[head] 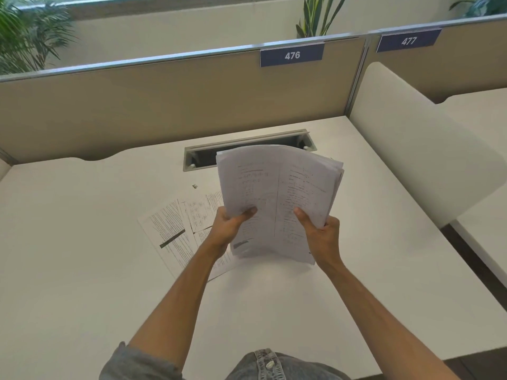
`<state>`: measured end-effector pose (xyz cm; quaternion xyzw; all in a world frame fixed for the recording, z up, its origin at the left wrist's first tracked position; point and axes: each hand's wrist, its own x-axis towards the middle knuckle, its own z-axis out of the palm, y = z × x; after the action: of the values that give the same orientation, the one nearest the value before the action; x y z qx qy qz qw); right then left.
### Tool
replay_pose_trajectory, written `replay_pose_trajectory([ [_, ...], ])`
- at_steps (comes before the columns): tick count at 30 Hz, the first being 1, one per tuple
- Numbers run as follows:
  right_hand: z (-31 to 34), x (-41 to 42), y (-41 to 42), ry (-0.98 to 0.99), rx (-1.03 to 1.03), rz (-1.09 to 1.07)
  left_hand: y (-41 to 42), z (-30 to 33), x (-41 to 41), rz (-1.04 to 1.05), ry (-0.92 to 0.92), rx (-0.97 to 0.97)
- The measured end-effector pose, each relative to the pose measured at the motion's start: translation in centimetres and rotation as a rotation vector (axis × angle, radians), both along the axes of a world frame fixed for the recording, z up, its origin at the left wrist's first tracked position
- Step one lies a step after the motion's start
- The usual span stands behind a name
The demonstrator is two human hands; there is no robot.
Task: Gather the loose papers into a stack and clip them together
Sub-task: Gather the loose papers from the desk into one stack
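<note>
A thick stack of printed papers (277, 187) stands nearly upright over the middle of the white desk (82, 242), its lower edge close to or on the desk surface. My left hand (230, 226) grips its lower left side, thumb on the front sheet. My right hand (321, 231) grips the lower right side the same way. Several loose printed sheets (175, 229) lie flat on the desk to the left of the stack, partly under my left forearm. A tiny pale object (194, 186), possibly a clip, lies on the desk behind those sheets.
A metal cable slot (205, 152) is set into the desk behind the stack. Beige partition panels (137, 105) with tags 476 and 477 close off the back. A white side divider (425, 149) stands at the right. Plants rise beyond the partition.
</note>
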<state>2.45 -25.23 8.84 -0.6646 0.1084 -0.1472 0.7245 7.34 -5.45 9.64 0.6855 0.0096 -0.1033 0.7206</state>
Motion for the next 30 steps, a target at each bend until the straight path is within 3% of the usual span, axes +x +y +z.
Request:
replay_pose_trajectory([
  [7, -4.3, -0.3, -0.1, 0.099, -0.047, 0.04, -0.2, -2.7, -1.2, 0.037, 0.076, 0.031],
  [14, -5.7, -0.4, -1.1, 0.167, -0.272, 0.134, 0.4, -2.5, -0.9, 0.089, 0.166, 0.087],
  [22, -1.3, 1.6, -2.0, 0.135, -0.091, 0.181, 2.9, 0.2, 0.2, -0.105, 0.204, -0.021],
  [27, -1.0, 1.7, -2.4, 0.265, 0.081, 0.348, 3.1, 0.8, 0.5, -0.02, 0.181, 0.0],
  [30, -1.0, 1.1, -2.6, 0.336, -0.012, 0.483, 3.5, 1.0, 0.5, -0.008, 0.162, 0.018],
])
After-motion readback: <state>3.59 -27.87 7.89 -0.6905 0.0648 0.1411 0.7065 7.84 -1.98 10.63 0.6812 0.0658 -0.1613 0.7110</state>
